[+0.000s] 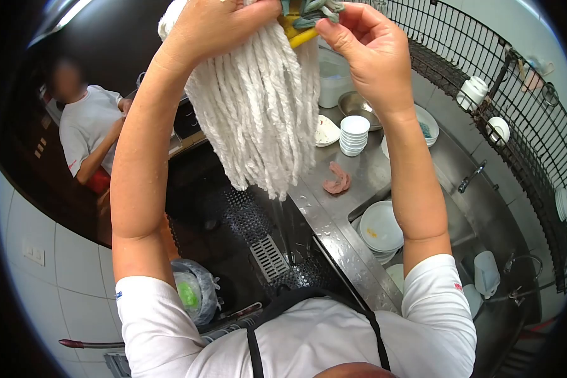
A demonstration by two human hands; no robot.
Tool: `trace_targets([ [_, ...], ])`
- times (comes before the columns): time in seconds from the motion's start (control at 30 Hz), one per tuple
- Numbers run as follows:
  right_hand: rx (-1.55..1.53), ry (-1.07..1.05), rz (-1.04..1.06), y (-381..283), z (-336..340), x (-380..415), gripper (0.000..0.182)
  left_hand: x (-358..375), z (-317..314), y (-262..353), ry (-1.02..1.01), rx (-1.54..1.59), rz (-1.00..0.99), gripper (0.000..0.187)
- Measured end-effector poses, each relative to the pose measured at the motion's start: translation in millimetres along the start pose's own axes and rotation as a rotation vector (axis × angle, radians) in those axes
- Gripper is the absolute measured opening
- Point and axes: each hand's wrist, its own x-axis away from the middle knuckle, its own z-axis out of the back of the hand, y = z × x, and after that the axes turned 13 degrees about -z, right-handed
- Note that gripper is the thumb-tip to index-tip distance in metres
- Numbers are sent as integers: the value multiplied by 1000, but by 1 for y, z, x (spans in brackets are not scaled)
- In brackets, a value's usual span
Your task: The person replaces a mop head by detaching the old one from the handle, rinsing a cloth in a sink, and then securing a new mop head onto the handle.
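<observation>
A mop head of thick white strands (258,107) hangs down in front of me, high in the view. My left hand (236,22) is closed round its upper part, beside a yellow clamp (301,36). Grey-green cloth strips (315,12) are bunched at the clamp. My right hand (368,47) pinches one of these strips between thumb and fingers, just right of the clamp. The top of the mop is cut off by the frame edge.
Stacked white cups (354,133), a metal bowl (359,108) and a pink cloth (337,179) lie on the steel counter (334,214). Plates (382,225) fill a sink opening. A wire rack (463,47) runs along the right wall. Another person (89,126) stands at left.
</observation>
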Motion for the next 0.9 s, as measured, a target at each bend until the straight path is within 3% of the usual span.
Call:
trace_targets([
  [0.07,40,-14,40,13,10,-3,16,1,2,-2,-4,26,1,62],
  [0.17,-89,91,-64,2,11,0,11,2,6,-1,-10,43,10,63],
  [0.23,-216,59,-66,-4,7,0,7,-2,11,11,-20,17,1,65],
  [0.27,-273,40,-75,-7,5,2,6,8,0,-12,48,67,-54,66],
  [0.37,-415,22,-58,-2,4,-2,6,5,2,0,33,79,72,65],
  [0.53,-477,72,-97,-9,4,-5,8,-6,10,-22,-56,324,-102,52],
  [0.63,-371,52,-77,8,28,-10,16,-17,15,-22,-138,507,22,47],
  [0.8,-208,228,-89,6,33,-5,16,-38,19,4,-276,276,248,44],
  [0.9,275,435,519,1,21,6,21,-51,29,22,-383,112,331,44],
])
